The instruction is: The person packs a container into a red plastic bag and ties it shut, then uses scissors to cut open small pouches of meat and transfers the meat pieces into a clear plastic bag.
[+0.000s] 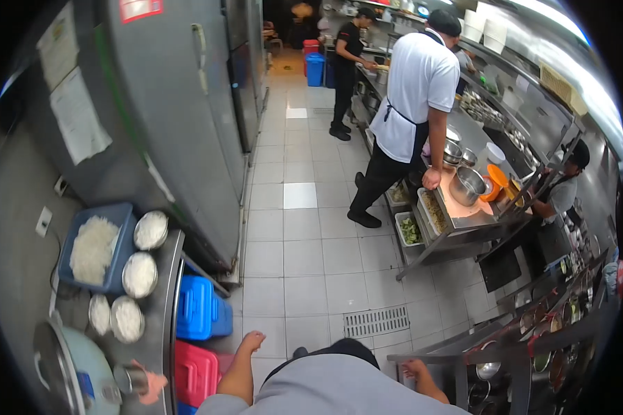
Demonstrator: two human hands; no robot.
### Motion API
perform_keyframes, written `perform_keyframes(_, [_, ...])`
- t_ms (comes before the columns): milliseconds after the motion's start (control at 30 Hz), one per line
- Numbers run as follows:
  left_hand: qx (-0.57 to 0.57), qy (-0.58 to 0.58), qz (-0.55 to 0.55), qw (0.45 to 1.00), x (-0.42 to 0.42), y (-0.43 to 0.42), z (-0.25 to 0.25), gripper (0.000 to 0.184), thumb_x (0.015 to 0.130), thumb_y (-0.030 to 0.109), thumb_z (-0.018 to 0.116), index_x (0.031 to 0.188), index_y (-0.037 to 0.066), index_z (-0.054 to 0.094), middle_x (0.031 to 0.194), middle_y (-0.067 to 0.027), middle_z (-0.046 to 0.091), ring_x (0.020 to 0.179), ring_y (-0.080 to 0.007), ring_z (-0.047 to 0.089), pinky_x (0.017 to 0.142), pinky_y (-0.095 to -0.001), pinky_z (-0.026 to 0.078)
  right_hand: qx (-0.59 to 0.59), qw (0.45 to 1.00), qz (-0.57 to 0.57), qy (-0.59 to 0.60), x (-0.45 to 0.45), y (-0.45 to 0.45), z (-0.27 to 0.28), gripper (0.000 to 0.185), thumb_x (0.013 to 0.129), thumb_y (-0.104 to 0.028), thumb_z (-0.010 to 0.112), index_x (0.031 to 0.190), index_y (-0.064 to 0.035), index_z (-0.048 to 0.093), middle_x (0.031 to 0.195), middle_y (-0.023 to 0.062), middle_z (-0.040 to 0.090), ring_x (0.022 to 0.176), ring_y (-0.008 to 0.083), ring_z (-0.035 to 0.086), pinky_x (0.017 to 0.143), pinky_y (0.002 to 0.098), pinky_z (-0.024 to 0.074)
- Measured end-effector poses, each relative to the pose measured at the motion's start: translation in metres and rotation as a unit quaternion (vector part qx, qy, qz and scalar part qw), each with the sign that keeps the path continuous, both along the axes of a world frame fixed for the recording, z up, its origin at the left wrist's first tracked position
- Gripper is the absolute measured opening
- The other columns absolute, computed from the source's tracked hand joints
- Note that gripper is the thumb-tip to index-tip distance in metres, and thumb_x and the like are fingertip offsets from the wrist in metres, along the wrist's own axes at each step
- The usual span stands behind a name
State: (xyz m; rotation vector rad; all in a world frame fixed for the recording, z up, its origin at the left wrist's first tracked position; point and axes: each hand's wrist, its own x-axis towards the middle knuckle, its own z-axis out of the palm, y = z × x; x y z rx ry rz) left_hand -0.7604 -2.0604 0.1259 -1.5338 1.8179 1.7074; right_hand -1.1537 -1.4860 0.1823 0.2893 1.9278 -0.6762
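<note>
My left hand (253, 340) hangs beside my body above the tiled floor, its fingers curled in and nothing visible in them. Closest to it are a blue lidded bin (199, 308) and a red lidded bin (195, 373) along the left counter. My right hand (414, 369) is low on the other side, by the end of a metal rack rail (432, 359). Its fingers are loosely bent and partly apart, holding nothing that I can see; whether they touch the rail is unclear.
On the left counter stand a blue tub (124, 245) of white noodle-like food, several filled bowls (140, 274) and a large cooker (73, 366). Tall steel fridges (166, 117) line the aisle. A person in white (422, 76) leans at a prep table (474, 220); other people work beyond.
</note>
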Motion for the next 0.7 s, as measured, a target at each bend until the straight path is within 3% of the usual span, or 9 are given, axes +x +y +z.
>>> perform_keyframes(267, [0.016, 0.058, 0.045, 0.997, -0.195, -0.178, 0.011, 0.038, 0.092, 0.034, 0.068, 0.119, 0.007, 0.066, 0.091, -0.0047, 0.068, 0.064, -0.0142, 0.059, 0.049, -0.0311, 0.048, -0.021, 0.998, -0.020, -0.052, -0.107, -0.178, -0.038, 0.017, 0.097, -0.025, 0.058, 0.106, -0.0116, 0.065, 0.087, 0.0026, 0.067, 0.066, 0.0174, 0.065, 0.059, 0.0356, 0.0526])
perform_keyframes(400, [0.018, -0.029, -0.118, 0.992, -0.254, -0.244, -0.009, 0.041, 0.092, 0.041, 0.065, 0.118, 0.009, 0.066, 0.091, -0.0052, 0.068, 0.069, -0.0184, 0.064, 0.053, -0.0358, 0.052, -0.060, 0.997, 0.023, -0.031, -0.236, -0.319, -0.042, 0.022, 0.096, -0.027, 0.058, 0.107, -0.0097, 0.067, 0.093, 0.0042, 0.070, 0.069, 0.0196, 0.068, 0.061, 0.0369, 0.0539])
perform_keyframes(500, [-0.007, -0.013, -0.219, 0.976, -0.305, -0.313, -0.005, 0.039, 0.093, 0.040, 0.065, 0.115, 0.009, 0.067, 0.089, -0.0049, 0.067, 0.072, -0.0196, 0.065, 0.055, -0.0375, 0.053, -0.051, 0.991, 0.119, -0.035, -0.364, -0.433, -0.048, 0.024, 0.096, -0.027, 0.059, 0.110, -0.0096, 0.068, 0.096, 0.0069, 0.071, 0.077, 0.0238, 0.070, 0.067, 0.0433, 0.0566])
perform_keyframes(533, [-0.113, 0.069, -0.304, 0.943, -0.328, -0.352, -0.002, 0.038, 0.093, 0.039, 0.065, 0.116, 0.009, 0.067, 0.090, -0.0043, 0.067, 0.072, -0.0196, 0.065, 0.055, -0.0373, 0.053, -0.016, 0.988, 0.143, -0.051, -0.409, -0.479, -0.059, 0.027, 0.095, -0.024, 0.061, 0.116, -0.0095, 0.066, 0.100, 0.0082, 0.071, 0.081, 0.0270, 0.071, 0.070, 0.0442, 0.0581])
perform_keyframes(567, [-0.213, 0.144, -0.382, 0.888, -0.349, -0.379, 0.015, 0.038, 0.093, 0.039, 0.065, 0.117, 0.009, 0.067, 0.090, -0.0038, 0.067, 0.072, -0.0196, 0.064, 0.055, -0.0370, 0.053, -0.018, 0.908, 0.417, 0.046, -0.467, -0.532, -0.095, 0.025, 0.093, -0.023, 0.060, 0.113, -0.0086, 0.068, 0.097, 0.0096, 0.072, 0.082, 0.0291, 0.071, 0.070, 0.0445, 0.0577])
perform_keyframes(600, [-0.079, 0.073, -0.220, 0.969, -0.370, -0.403, 0.017, 0.038, 0.092, 0.037, 0.066, 0.119, 0.010, 0.066, 0.092, -0.0036, 0.067, 0.071, -0.0192, 0.064, 0.054, -0.0361, 0.052, -0.020, 0.745, 0.653, 0.136, -0.499, -0.591, -0.061, 0.024, 0.092, -0.022, 0.060, 0.109, -0.0077, 0.070, 0.095, 0.0110, 0.073, 0.083, 0.0312, 0.071, 0.069, 0.0449, 0.0573])
perform_keyframes(633, [0.021, 0.016, -0.004, 1.000, -0.392, -0.427, 0.016, 0.038, 0.092, 0.035, 0.067, 0.121, 0.010, 0.065, 0.093, -0.0034, 0.068, 0.071, -0.0187, 0.063, 0.053, -0.0351, 0.052, 0.051, 0.854, 0.494, 0.157, -0.525, -0.653, -0.026, 0.019, 0.088, -0.019, 0.062, 0.099, -0.0061, 0.073, 0.084, 0.0132, 0.072, 0.078, 0.0336, 0.070, 0.066, 0.0456, 0.0558])
perform_keyframes(667, [0.024, 0.034, 0.058, 0.997, -0.419, -0.450, 0.024, 0.037, 0.092, 0.034, 0.068, 0.120, 0.010, 0.065, 0.092, -0.0036, 0.068, 0.069, -0.0181, 0.062, 0.052, -0.0339, 0.051, -0.082, 0.738, 0.579, 0.337, -0.563, -0.697, -0.050, 0.015, 0.086, -0.017, 0.065, 0.093, -0.0060, 0.073, 0.075, 0.0113, 0.070, 0.070, 0.0293, 0.069, 0.060, 0.0431, 0.0542])
perform_keyframes(700, [0.025, 0.052, 0.117, 0.991, -0.443, -0.473, 0.026, 0.035, 0.092, 0.032, 0.069, 0.119, 0.009, 0.066, 0.092, -0.0038, 0.068, 0.067, -0.0175, 0.062, 0.051, -0.0327, 0.049, -0.177, 0.933, 0.234, 0.207, -0.576, -0.759, -0.032, 0.019, 0.086, -0.019, 0.068, 0.100, -0.0057, 0.072, 0.077, 0.0092, 0.069, 0.066, 0.0216, 0.067, 0.058, 0.0365, 0.0534])
